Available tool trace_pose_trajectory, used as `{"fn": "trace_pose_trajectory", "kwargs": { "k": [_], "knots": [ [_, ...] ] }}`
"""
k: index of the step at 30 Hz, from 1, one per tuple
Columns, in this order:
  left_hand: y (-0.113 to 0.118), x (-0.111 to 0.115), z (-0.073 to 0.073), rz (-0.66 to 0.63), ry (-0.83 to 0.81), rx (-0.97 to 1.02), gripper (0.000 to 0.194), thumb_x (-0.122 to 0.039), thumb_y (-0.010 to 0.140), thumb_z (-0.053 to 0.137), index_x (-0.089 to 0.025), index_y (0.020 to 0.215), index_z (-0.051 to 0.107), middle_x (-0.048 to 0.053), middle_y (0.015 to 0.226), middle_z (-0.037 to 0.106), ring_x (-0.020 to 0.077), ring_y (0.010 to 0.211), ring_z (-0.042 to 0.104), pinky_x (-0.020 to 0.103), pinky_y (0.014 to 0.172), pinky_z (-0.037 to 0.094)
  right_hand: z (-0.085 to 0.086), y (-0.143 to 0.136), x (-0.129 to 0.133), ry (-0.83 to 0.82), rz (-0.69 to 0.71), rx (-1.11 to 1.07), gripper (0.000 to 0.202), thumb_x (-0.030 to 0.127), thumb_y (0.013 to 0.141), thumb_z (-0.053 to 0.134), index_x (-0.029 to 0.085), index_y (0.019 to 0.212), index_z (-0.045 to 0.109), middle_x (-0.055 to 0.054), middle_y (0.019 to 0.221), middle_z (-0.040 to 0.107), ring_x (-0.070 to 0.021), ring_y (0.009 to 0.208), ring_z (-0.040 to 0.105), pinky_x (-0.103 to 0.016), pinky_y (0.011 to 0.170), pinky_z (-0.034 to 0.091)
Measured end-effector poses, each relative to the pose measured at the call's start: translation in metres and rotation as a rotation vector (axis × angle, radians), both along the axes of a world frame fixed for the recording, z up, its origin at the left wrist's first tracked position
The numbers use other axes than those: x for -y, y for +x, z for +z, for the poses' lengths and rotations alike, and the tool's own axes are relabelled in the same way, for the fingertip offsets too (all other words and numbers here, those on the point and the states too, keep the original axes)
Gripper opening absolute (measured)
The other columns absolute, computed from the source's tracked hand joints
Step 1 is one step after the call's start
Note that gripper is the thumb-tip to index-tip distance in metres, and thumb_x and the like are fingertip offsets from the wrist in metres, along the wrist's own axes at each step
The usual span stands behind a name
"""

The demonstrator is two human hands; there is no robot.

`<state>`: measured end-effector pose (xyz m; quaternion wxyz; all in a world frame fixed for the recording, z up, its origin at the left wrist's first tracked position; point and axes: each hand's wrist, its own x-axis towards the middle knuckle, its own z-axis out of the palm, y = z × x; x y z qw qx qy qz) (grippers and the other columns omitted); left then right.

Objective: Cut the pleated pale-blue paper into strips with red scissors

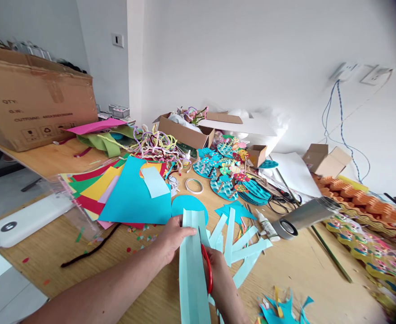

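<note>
My left hand (175, 235) pinches a long, creased sheet of pale blue paper (193, 274) near its far end, thumb on top. Red-handled scissors (208, 272) are in my right hand (220, 274), their blades along the paper's right side, where a slit runs lengthwise. Several cut pale blue paper strips (230, 236) lie loosely piled just right of the scissors. Beyond the paper's far end rests a bright blue paper circle (184, 203). The fingertips of my right hand are partly hidden by the paper and the scissors' handle.
Coloured sheets (117, 198) lie left of centre, with a white device (29, 220) farther left. A glue bottle (268, 226) and a metal flask (312, 213) lie on the right. Blue scraps (285, 310) sit near the front; decorated blue cardboard pieces (223, 186) and boxes (184, 130) stand behind.
</note>
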<state>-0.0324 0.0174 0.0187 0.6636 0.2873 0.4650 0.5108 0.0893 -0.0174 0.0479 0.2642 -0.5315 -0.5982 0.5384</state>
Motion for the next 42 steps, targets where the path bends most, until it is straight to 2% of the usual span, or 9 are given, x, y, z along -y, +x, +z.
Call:
{"fn": "trace_pose_trajectory", "kwargs": {
  "k": [6, 14, 17, 20, 26, 33, 42],
  "knots": [
    [0.001, -0.001, -0.002, 0.0, -0.022, 0.014, 0.018, -0.014, 0.056, 0.063, -0.016, 0.075, 0.064, 0.002, 0.062, 0.067, 0.0181, 0.056, 0.062, 0.029, 0.054, 0.048, -0.004, 0.0, -0.002, 0.031, 0.005, 0.005, 0.032, 0.039, 0.073, 0.054, 0.009, 0.066, 0.064, 0.0, 0.052, 0.051, -0.0111, 0.051, 0.04, -0.022, 0.047, 0.034],
    [-0.001, -0.002, -0.002, -0.01, -0.039, 0.054, 0.021, -0.017, 0.058, 0.066, -0.014, 0.079, 0.064, 0.003, 0.064, 0.066, 0.0176, 0.056, 0.061, 0.029, 0.054, 0.048, -0.025, 0.004, -0.006, 0.002, -0.021, 0.042, 0.028, 0.036, 0.07, 0.056, 0.01, 0.059, 0.059, 0.003, 0.051, 0.04, -0.0093, 0.052, 0.031, -0.02, 0.045, 0.03],
    [-0.003, -0.003, -0.002, -0.018, -0.029, 0.051, 0.019, -0.022, 0.061, 0.065, -0.014, 0.078, 0.063, 0.004, 0.062, 0.065, 0.0177, 0.054, 0.061, 0.029, 0.054, 0.048, -0.025, 0.003, -0.006, 0.006, 0.003, 0.016, 0.026, 0.033, 0.07, 0.056, 0.01, 0.057, 0.056, 0.002, 0.056, 0.04, -0.0084, 0.053, 0.029, -0.02, 0.045, 0.028],
    [-0.004, -0.004, -0.002, 0.005, -0.039, 0.019, 0.02, -0.019, 0.059, 0.065, -0.014, 0.078, 0.063, 0.005, 0.063, 0.066, 0.0182, 0.055, 0.061, 0.03, 0.055, 0.048, -0.022, 0.001, -0.004, 0.006, 0.011, -0.005, 0.026, 0.032, 0.07, 0.055, 0.01, 0.055, 0.053, 0.002, 0.06, 0.04, -0.0077, 0.052, 0.029, -0.019, 0.045, 0.027],
    [-0.004, -0.004, -0.001, 0.036, -0.042, -0.004, 0.018, -0.015, 0.056, 0.064, -0.015, 0.074, 0.064, 0.004, 0.064, 0.067, 0.0175, 0.055, 0.061, 0.029, 0.053, 0.048, -0.028, 0.003, -0.006, -0.028, 0.006, 0.025, 0.026, 0.03, 0.069, 0.057, 0.014, 0.052, 0.045, 0.004, 0.052, 0.033, -0.008, 0.051, 0.029, -0.02, 0.044, 0.025],
    [-0.002, -0.002, 0.002, 0.022, -0.018, -0.059, 0.017, -0.014, 0.056, 0.063, -0.015, 0.073, 0.064, 0.003, 0.064, 0.067, 0.0161, 0.055, 0.06, 0.026, 0.052, 0.047, -0.029, 0.004, -0.007, -0.024, -0.004, 0.023, 0.027, 0.035, 0.069, 0.057, 0.011, 0.057, 0.056, 0.004, 0.05, 0.039, -0.0086, 0.05, 0.032, -0.02, 0.044, 0.028],
    [-0.002, -0.003, -0.004, 0.017, -0.002, -0.047, 0.016, -0.014, 0.057, 0.062, -0.015, 0.073, 0.064, 0.002, 0.063, 0.066, 0.0163, 0.054, 0.06, 0.027, 0.052, 0.047, -0.025, 0.003, -0.006, 0.025, 0.001, 0.04, 0.031, 0.041, 0.067, 0.057, 0.011, 0.056, 0.059, 0.002, 0.047, 0.049, -0.0121, 0.051, 0.042, -0.021, 0.047, 0.033]
  ]
}}
